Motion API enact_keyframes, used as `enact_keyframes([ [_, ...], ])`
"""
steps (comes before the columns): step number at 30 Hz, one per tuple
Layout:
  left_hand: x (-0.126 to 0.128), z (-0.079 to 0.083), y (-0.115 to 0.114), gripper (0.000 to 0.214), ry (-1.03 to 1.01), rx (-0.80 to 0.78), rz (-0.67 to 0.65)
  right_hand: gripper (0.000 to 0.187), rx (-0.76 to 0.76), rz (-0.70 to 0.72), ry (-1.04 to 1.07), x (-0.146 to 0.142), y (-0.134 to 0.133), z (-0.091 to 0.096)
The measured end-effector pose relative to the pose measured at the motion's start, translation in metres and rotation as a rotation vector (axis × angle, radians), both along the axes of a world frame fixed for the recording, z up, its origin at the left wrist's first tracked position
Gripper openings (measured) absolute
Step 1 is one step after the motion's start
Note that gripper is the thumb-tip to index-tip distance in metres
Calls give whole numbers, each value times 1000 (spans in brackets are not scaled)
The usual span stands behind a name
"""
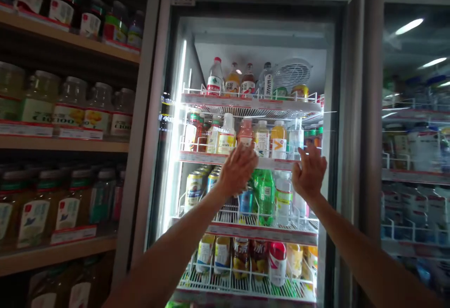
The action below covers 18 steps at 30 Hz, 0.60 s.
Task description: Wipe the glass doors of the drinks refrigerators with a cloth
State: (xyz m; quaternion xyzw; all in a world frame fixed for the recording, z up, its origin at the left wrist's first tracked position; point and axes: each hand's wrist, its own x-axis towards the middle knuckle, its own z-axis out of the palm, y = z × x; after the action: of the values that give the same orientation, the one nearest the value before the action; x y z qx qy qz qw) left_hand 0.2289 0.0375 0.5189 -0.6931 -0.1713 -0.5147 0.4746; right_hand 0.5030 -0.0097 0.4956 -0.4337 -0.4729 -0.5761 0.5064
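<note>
I face a lit drinks fridge (246, 26) with wire shelves full of bottles and cans. Both my arms reach up toward its second shelf (270, 161). My left hand (237, 169) is raised with fingers spread, just below an orange-capped bottle (245, 133) and a pale yellow bottle (227, 135). My right hand (309, 172) is also up, fingers extended and apart, in front of the shelf's right end near a clear bottle (295, 138). Neither hand holds anything. Green bottles (264, 191) stand on the shelf below, between my hands.
Wooden shelves (66, 144) of jarred and bottled drinks fill the left side. The fridge's open door frame (351, 111) stands at the right, with a second glass-door fridge (415, 134) beyond it. Lower fridge shelves hold cans (194, 187) and more bottles (277, 262).
</note>
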Motion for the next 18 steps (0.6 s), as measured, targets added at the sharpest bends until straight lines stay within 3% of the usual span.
enact_keyframes([
  [2,-4,-1,-1,36,100,2,2,43,-4,-2,8,-1,-1,1],
  [7,-43,9,8,45,-410,-29,-8,46,-21,11,15,-3,-1,0],
  [8,-40,6,8,45,-373,-21,-15,46,-28,13,17,-3,-1,0],
  [11,-26,-9,6,44,-16,7,-43,43,-44,14,5,-1,-2,0],
  [13,-31,-10,8,44,41,-13,-62,43,-29,17,-4,0,-2,0],
  [16,-56,3,16,45,-396,-63,-83,43,-11,32,1,-1,-1,0],
  [18,-60,7,18,45,-636,-65,-77,43,-7,34,5,-2,-1,0],
])
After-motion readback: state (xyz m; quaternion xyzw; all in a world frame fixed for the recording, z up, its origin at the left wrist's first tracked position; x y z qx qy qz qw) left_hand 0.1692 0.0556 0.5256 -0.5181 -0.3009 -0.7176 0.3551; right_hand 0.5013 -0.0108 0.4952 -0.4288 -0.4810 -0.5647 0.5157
